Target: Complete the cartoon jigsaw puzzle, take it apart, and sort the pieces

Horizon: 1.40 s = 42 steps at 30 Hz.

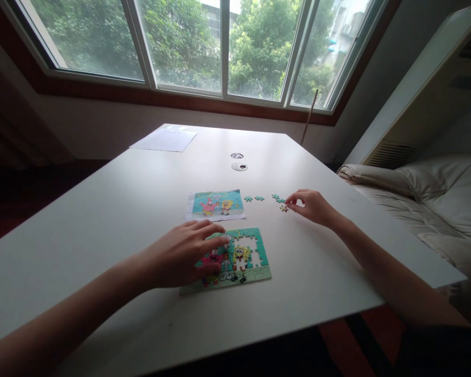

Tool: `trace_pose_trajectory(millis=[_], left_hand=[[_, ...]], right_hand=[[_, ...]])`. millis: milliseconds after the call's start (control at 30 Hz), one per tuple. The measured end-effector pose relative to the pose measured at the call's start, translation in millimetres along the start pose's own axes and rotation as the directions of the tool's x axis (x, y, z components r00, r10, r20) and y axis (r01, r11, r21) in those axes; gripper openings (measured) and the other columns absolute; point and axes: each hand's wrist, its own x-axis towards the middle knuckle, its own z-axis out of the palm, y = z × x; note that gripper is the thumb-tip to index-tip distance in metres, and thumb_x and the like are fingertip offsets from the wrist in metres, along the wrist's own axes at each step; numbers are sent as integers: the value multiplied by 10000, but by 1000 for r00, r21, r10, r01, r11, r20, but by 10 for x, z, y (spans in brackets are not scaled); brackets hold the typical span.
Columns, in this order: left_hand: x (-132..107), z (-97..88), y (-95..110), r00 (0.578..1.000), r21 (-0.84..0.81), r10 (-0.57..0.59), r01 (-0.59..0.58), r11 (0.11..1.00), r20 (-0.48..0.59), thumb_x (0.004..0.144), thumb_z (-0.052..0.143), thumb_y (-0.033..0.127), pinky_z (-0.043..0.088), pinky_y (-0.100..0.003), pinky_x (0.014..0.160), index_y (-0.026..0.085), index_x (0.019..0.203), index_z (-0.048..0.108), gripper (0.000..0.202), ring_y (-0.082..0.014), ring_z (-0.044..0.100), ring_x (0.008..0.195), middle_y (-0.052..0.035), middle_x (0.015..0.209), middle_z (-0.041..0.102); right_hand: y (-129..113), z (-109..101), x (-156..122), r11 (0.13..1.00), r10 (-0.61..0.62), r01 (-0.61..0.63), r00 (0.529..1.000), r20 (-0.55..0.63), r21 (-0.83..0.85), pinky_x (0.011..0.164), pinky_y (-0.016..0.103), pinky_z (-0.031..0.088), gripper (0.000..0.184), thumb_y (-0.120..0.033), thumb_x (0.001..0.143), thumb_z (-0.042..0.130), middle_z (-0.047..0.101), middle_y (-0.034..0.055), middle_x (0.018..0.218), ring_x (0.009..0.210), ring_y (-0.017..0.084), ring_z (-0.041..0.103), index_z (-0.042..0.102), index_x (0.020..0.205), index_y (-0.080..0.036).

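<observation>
A small cartoon jigsaw puzzle [246, 257] lies on the white table [121, 209], with a gap near its upper right. My left hand [184, 256] rests flat on the puzzle's left part, fingers stretched out. My right hand [312, 206] reaches to the right, its fingertips pinched on a loose puzzle piece [283, 208] that lies on the table. Other loose teal pieces [253, 198] lie just left of it, and more pieces [278, 198] lie above it. A printed reference picture [215, 204] of the same cartoon lies behind the puzzle.
A sheet of paper [165, 140] lies at the table's far left. Two round cable caps [239, 166] sit mid-table. Windows run along the far wall. A cream sofa [435, 193] stands to the right, past the table edge.
</observation>
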Motion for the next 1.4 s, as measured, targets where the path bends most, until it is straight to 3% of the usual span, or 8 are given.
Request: trace_pose_trajectory(millis=[167,267,500,667,1000,1167,1300,1400], left_hand=[[-8,17,-23,998,-40,-37,39,998,53,777,490,460,405,-415,849,261,1191,445,461,-269,488,1038,-81,1209,488],[-8,39,-24,997,-45,-47,50,998,66,793,463,462,397,-414,860,260,1204,431,459,-266,488,1044,-77,1220,482],[-24,81,-28,998,-59,-49,51,997,39,792,459,475,398,-410,861,255,1203,440,466,-269,483,1050,-82,1216,485],[-19,86,-28,998,-65,-46,48,997,42,802,451,462,393,-406,869,247,1213,429,464,-270,466,1067,-89,1226,472],[-14,71,-25,997,-80,-47,51,995,61,810,439,460,394,-416,870,243,1214,424,459,-270,459,1069,-92,1226,466],[-10,75,-40,998,-122,-54,58,991,39,788,482,455,396,-411,868,241,1188,453,455,-262,468,1055,-96,1205,480],[37,79,-4,993,-233,-109,98,968,-33,812,471,393,425,-359,827,223,1104,523,342,-222,505,993,-88,1128,525],[112,78,84,977,-384,-179,123,915,-115,836,446,299,446,-295,762,192,997,582,236,-167,545,867,-71,979,583]], right_hand=[[207,55,7,996,-69,63,991,116,55,706,275,440,219,-206,775,500,632,50,895,780,154,572,652,932,-208],[186,104,8,990,-127,114,978,166,86,741,281,438,235,-205,791,480,627,57,905,824,160,561,644,959,-212],[105,55,3,996,-88,84,972,219,27,731,293,429,191,-227,756,514,612,58,874,833,175,543,636,900,-203],[63,21,3,992,-119,100,949,292,81,754,289,424,235,-188,724,517,613,48,887,844,169,542,625,931,-204],[42,-6,19,994,-86,61,947,310,90,719,284,422,210,-232,695,558,609,48,873,829,170,531,627,890,-196],[-36,-22,15,980,-46,-6,966,256,197,599,241,408,115,-250,699,555,608,21,757,662,115,503,596,765,-165],[-276,40,15,896,0,-85,982,191,435,551,234,402,171,-306,710,581,585,14,684,595,91,492,575,752,-139],[-549,146,-2,702,33,-181,974,223,688,584,254,444,227,-333,679,631,588,17,698,631,100,541,561,762,-134]])
